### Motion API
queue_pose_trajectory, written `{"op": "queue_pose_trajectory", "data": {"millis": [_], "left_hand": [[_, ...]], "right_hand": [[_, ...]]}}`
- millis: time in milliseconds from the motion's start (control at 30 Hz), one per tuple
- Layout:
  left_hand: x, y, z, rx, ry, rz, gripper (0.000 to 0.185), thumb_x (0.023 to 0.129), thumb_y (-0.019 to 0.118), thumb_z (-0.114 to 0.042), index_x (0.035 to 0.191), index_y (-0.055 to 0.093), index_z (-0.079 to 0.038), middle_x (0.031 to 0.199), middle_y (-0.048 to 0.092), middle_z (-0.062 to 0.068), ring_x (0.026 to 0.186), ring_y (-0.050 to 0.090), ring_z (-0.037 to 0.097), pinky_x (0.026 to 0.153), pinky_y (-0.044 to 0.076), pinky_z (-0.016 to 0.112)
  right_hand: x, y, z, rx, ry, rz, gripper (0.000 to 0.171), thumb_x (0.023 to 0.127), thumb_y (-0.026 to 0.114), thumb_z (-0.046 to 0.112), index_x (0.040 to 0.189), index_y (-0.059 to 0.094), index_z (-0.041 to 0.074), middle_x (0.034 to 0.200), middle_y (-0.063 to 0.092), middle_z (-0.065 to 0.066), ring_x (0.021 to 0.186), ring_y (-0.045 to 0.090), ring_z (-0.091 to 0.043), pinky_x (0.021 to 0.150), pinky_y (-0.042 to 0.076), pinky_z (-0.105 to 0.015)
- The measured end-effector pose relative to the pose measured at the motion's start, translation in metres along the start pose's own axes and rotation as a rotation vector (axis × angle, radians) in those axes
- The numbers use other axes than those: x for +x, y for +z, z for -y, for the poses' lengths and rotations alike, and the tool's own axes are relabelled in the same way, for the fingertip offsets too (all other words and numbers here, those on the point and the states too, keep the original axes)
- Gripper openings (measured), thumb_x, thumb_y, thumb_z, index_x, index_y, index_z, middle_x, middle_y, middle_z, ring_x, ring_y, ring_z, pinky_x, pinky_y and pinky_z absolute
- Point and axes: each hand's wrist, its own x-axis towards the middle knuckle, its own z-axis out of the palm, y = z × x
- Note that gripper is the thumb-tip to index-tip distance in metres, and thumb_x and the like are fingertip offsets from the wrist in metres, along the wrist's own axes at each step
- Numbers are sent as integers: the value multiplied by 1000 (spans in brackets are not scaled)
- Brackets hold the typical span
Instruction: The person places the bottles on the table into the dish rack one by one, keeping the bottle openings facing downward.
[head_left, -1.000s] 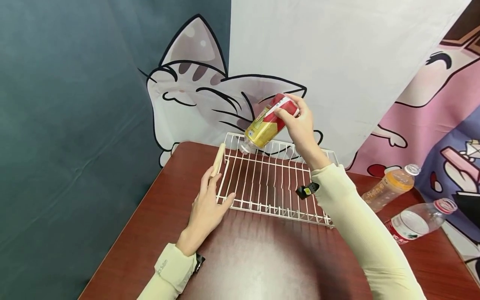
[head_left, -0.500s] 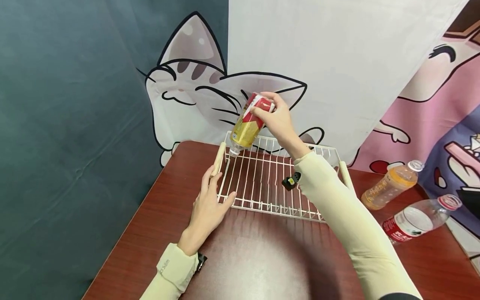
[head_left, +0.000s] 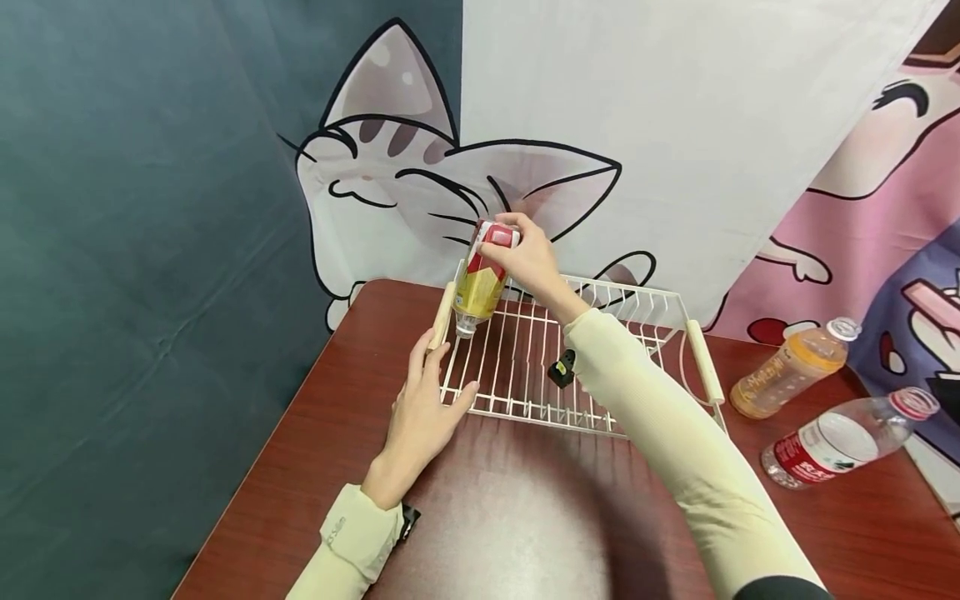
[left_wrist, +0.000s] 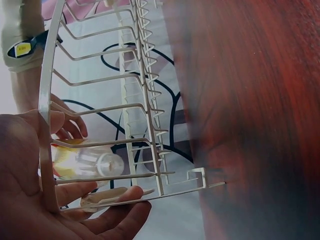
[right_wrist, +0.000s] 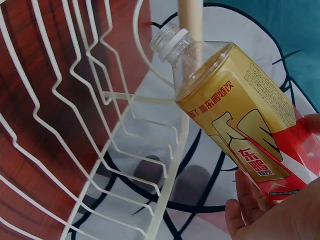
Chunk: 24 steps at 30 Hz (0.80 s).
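My right hand (head_left: 529, 260) grips an empty plastic drink bottle (head_left: 480, 287) near its base. The bottle, with its red-and-yellow label, is tilted neck-down over the left end of a white wire dish rack (head_left: 540, 420). No cap sits on its mouth in the right wrist view, where the bottle (right_wrist: 240, 115) slants across the wires. At the rack's left side, my left hand (head_left: 420, 408) holds the frame beside the pale handle (head_left: 442, 312). In the left wrist view, the thumb lies by the front rail and the fingers curl about the side wire.
On the right of the brown table (head_left: 480, 517) lean two bottles: one with an orange label (head_left: 791, 371) and one with a red-and-white label (head_left: 847, 442). The rack's right handle (head_left: 705, 362) stands near them. A cat-printed cloth (head_left: 540, 192) hangs behind the rack.
My right hand has carried the bottle leftward and down, turning it more upright with its neck low among the left wires. My left hand stays at the rack's side.
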Motion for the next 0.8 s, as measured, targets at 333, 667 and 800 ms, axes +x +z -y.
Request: {"op": "queue_pose_trajectory", "data": {"millis": [333,667,800], "left_hand": [[1,0,-1,10,-6,8,72,101,80,-41,161,55,-11,180,29,-3,119,72,45,85,58,70],[1,-1,-1,18,-11,22,75,100,81,-42,161,53,-9,180,27,-3,123,70,49,87,57,72],[1,-1,-1,17,-4,17,75,100,82,-41,161,54,-8,180,27,-2,123,70,49,87,57,72]], "right_hand": [[0,13,-6,-35,34,24,60,94,85,27,149,65,13,136,72,-13,110,68,-24,85,58,-34],[3,20,-17,-100,65,52,65,94,83,33,153,63,15,138,72,-14,114,68,-28,93,58,-41],[14,24,-35,-109,72,56,68,91,85,38,151,65,15,130,75,-14,110,68,-28,90,60,-42]]}}
